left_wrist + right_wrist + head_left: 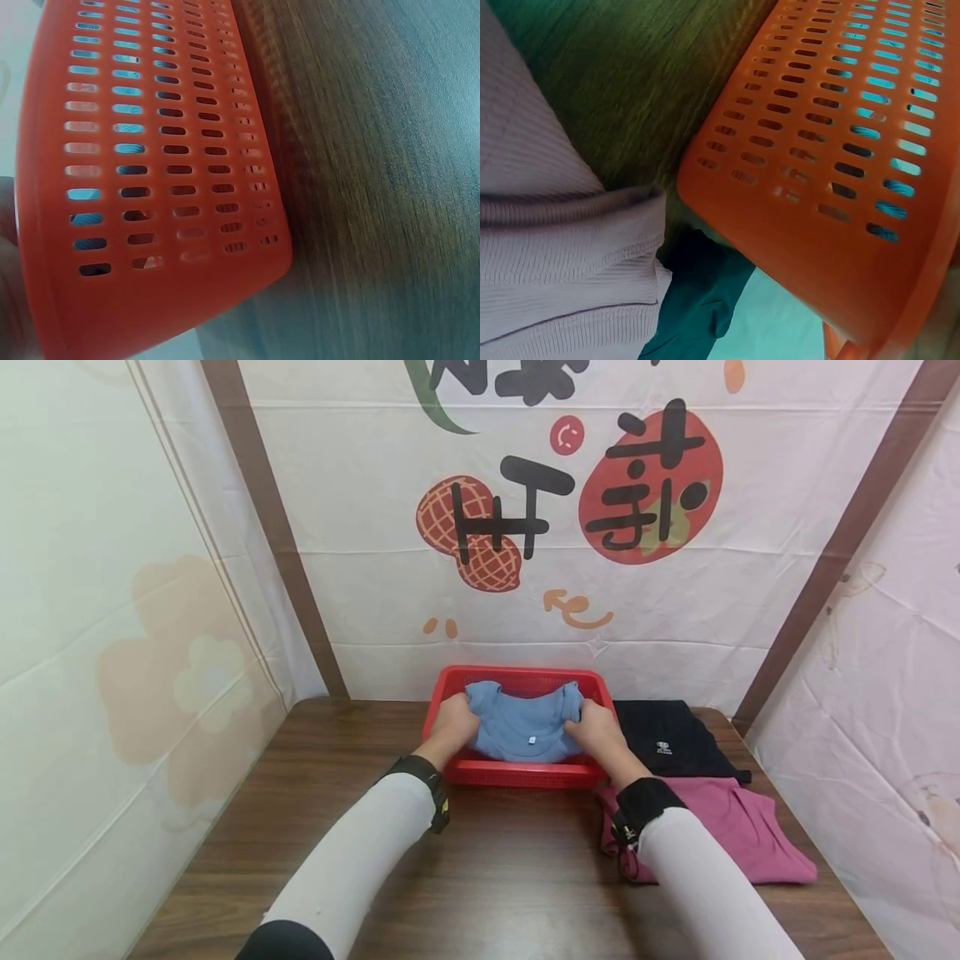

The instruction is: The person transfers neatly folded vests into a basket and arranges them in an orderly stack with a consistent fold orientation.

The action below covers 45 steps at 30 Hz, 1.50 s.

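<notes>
A light blue shirt (525,727) with a small white label lies inside a red plastic basket (525,774) at the back of the table. My left hand (454,723) grips the shirt's left side near the shoulder, over the basket's left end. On the opposite side my right hand (597,732) pinches the right shoulder. Both wrist views mostly show the basket's slotted wall, with bits of blue cloth behind the slots. Only a sliver of the left hand (11,300) appears in the left wrist view; its fingers are hidden there.
To the right of the basket lies a folded black garment (667,739), with a pink garment (731,831) in front of it. They rest on a brown wooden table (480,868). A printed white cloth (375,568) hangs right behind the basket.
</notes>
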{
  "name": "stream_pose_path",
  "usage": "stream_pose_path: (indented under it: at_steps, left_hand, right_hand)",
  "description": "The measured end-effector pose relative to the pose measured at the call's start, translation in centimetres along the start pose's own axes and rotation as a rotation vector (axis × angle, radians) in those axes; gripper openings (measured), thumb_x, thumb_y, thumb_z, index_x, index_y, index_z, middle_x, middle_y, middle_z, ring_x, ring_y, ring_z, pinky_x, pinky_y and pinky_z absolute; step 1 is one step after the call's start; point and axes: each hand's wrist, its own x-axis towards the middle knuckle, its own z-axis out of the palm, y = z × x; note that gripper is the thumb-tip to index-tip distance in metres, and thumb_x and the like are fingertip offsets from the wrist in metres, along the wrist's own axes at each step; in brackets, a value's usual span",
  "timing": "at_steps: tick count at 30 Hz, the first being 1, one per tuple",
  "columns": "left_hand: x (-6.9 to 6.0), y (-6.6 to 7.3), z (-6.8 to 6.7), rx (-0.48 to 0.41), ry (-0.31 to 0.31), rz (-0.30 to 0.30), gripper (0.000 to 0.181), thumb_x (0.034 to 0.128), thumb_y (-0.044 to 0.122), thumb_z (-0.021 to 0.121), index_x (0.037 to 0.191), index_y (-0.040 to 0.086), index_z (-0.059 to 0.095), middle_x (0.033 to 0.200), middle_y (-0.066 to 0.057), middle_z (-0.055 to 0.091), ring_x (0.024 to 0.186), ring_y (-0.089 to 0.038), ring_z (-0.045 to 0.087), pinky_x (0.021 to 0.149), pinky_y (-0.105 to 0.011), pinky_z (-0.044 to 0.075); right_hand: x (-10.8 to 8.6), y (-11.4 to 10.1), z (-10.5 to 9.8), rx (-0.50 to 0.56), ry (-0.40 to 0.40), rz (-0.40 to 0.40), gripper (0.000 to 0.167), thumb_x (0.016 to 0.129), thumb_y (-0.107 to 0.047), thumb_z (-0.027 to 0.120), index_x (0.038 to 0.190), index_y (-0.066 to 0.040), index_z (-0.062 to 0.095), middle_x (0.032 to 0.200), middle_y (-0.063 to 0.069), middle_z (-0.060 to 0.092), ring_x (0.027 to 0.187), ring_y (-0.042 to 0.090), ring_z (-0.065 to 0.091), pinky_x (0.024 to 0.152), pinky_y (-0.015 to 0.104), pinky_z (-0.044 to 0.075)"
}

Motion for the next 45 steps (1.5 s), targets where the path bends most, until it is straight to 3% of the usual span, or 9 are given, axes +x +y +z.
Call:
stream_pose_path:
  at_steps: [7, 13, 23, 31, 37, 45]
  left_hand:
    - [0.7, -0.5, 0.9, 0.042, -0.017, -0.040, 0.055, 0.0899, 0.011, 0.066, 0.143, 0.002, 0.052, 0.130, -0.014, 0.064, 0.107, -0.027, 0.063, 0.087, -0.039, 0.055]
    - [1.1, -0.6, 1.3, 0.057, -0.023, -0.077, 0.056, 0.0879, 0.012, 0.070, 0.141, 0.004, 0.054, 0.125, -0.012, 0.064, 0.103, -0.027, 0.063, 0.084, -0.037, 0.055]
    - [1.0, -1.0, 1.7, 0.054, -0.012, -0.074, 0.031, 0.0874, 0.012, 0.071, 0.115, 0.008, 0.059, 0.097, -0.012, 0.062, 0.088, -0.026, 0.063, 0.077, -0.038, 0.054]
    - [1.0, -0.9, 1.6, 0.049, -0.036, -0.075, 0.038, 0.0879, 0.010, 0.072, 0.124, 0.007, 0.060, 0.092, -0.012, 0.062, 0.083, -0.025, 0.063, 0.070, -0.035, 0.053]
    - [1.1, -1.1, 1.8, 0.037, -0.059, -0.097, 0.031, 0.0890, 0.009, 0.070, 0.118, 0.008, 0.061, 0.085, -0.012, 0.058, 0.077, -0.024, 0.063, 0.067, -0.034, 0.051]
    - [1.3, -1.2, 1.9, 0.069, -0.066, -0.081, 0.022, 0.0902, 0.009, 0.068, 0.110, 0.009, 0.061, 0.085, -0.012, 0.059, 0.079, -0.025, 0.063, 0.068, -0.036, 0.050]
  right_hand:
    - [-0.2, -0.2, 0.5, -0.027, -0.039, 0.015, 0.042, 0.091, -0.021, 0.070, 0.123, 0.001, 0.053, 0.092, 0.015, 0.063, 0.081, 0.026, 0.064, 0.075, 0.038, 0.054]
    - [0.1, -0.1, 0.9, -0.036, -0.064, 0.024, 0.048, 0.091, -0.022, 0.071, 0.129, 0.001, 0.051, 0.096, 0.014, 0.064, 0.085, 0.026, 0.066, 0.078, 0.038, 0.057]
    - [0.1, -0.4, 1.1, -0.078, -0.114, 0.065, 0.048, 0.094, -0.020, 0.070, 0.131, 0.002, 0.051, 0.104, 0.017, 0.065, 0.092, 0.029, 0.066, 0.083, 0.043, 0.057]
    - [0.6, -0.4, 1.5, -0.145, -0.147, 0.091, 0.042, 0.090, -0.018, 0.073, 0.123, 0.001, 0.055, 0.096, 0.015, 0.065, 0.088, 0.028, 0.064, 0.080, 0.042, 0.057]
    - [0.8, -0.2, 1.9, -0.165, -0.164, 0.079, 0.038, 0.090, -0.016, 0.073, 0.120, 0.000, 0.057, 0.095, 0.014, 0.065, 0.088, 0.027, 0.065, 0.080, 0.041, 0.056]
    - [0.7, -0.4, 1.9, -0.137, -0.176, 0.092, 0.040, 0.089, -0.018, 0.075, 0.120, -0.001, 0.056, 0.095, 0.014, 0.065, 0.090, 0.028, 0.065, 0.081, 0.042, 0.056]
